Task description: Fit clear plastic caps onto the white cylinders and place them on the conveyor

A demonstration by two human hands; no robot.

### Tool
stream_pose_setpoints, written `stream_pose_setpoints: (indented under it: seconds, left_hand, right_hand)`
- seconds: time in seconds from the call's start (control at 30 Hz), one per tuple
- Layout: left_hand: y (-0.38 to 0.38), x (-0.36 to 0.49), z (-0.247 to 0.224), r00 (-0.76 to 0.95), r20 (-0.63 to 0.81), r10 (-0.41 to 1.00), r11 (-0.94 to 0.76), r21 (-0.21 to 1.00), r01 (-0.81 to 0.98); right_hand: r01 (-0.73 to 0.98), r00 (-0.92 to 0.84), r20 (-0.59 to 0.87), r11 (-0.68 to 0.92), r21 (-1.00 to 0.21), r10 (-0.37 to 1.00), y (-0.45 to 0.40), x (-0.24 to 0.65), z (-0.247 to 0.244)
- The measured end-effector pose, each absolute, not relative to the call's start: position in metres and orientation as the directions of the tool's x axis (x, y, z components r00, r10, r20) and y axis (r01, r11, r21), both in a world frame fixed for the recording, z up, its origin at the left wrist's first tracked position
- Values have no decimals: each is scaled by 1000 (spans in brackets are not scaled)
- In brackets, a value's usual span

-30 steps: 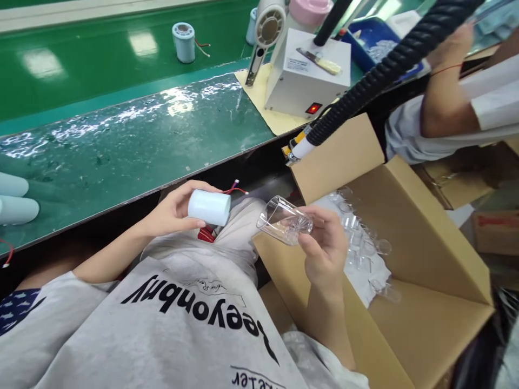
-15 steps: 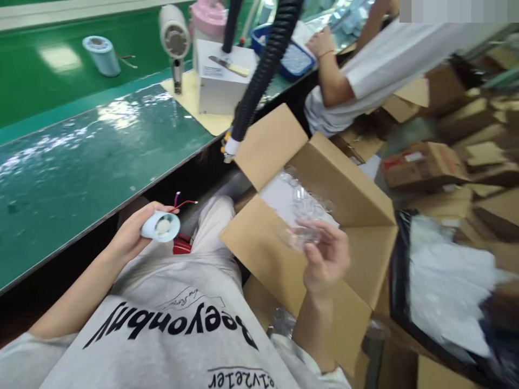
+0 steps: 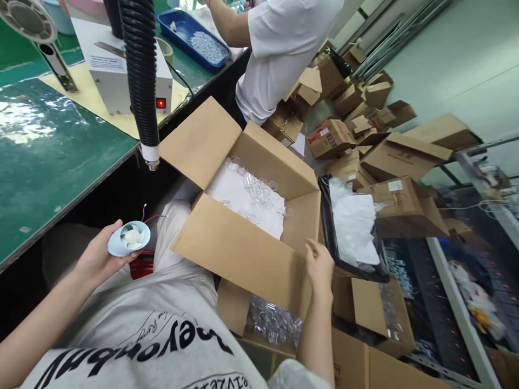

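Observation:
In my left hand [image 3: 99, 256] is a light blue fan housing [image 3: 117, 246], its round opening and pale fan blades facing up. Thin red and dark wires stick out from its far side. My right hand [image 3: 321, 267] is at the near right corner of a large open cardboard box [image 3: 239, 254]. Its fingers are loosely bent and apart, with nothing visible in them. Inside the box, several clear plastic pieces [image 3: 259, 194] lie on a white sheet [image 3: 227, 186]. Whether the right hand touches the cardboard is unclear.
A black ribbed hose [image 3: 140, 75] hangs over the bench edge beside a white machine [image 3: 103, 89]. A blue tray [image 3: 178, 32] holds small clear bits near a co-worker [image 3: 279, 54]. Right of the box stands a black-lined bin [image 3: 330, 237]; below, a carton holds clear pieces [image 3: 273, 321].
My right hand has let go of the clear plastic piece and moved to the box's near right corner. My left hand still holds the fan housing. The view has swung right.

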State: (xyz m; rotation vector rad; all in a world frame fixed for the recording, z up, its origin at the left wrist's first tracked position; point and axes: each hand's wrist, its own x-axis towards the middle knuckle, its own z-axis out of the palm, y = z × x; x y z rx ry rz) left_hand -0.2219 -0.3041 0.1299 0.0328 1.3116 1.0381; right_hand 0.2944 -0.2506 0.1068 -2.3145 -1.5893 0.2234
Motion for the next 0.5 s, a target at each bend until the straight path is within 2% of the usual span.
stream_pose_setpoints:
  seconds: [0.1, 0.23, 0.37, 0.5]
  left_hand:
    - [-310, -220, 135, -151, -767, 624, 552, 569, -610]
    - [-332, -222, 151, -225, -707, 671, 468, 639, -610]
    - [-353, -228, 155, -294, -635, 715, 379, 704, -600]
    - [-352, -232, 141, -213, -616, 759, 363, 672, -646]
  right_hand:
    - [920, 121, -129, -160, -357, 984, -151, 268, 77]
    - [934, 25, -256, -114, -339, 966, -79, 235, 43]
    - [904, 2, -236, -102, -415, 972, -65, 225, 48]
    - [774, -18, -96, -47, -632, 995, -64, 217, 71]
